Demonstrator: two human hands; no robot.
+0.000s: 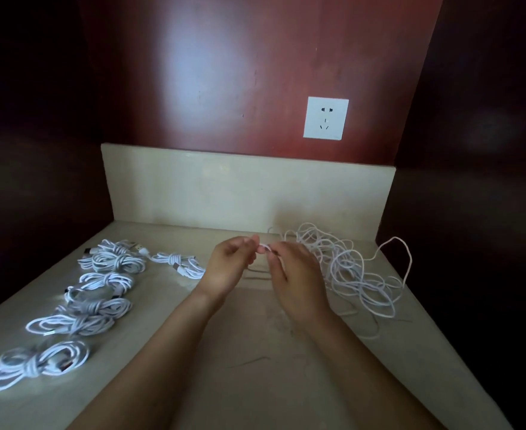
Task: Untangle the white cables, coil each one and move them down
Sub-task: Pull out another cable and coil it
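pinching a short stretch of white cable (264,247) at frame centre, the left hand (229,265) and right hand (292,274) grip it between thumb and curled fingers above the beige countertop (255,367). the tangled pile (357,274) lies just right of the right hand. several coiled bundles (100,293) lie at lower left. a wall socket (326,118) sits above, right of centre.

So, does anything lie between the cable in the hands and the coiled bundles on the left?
Nothing visible does. The left hand and right hand pinch the cable just right of the nearest coiled bundle. The rest of it seems to run into the tangled pile on the right.
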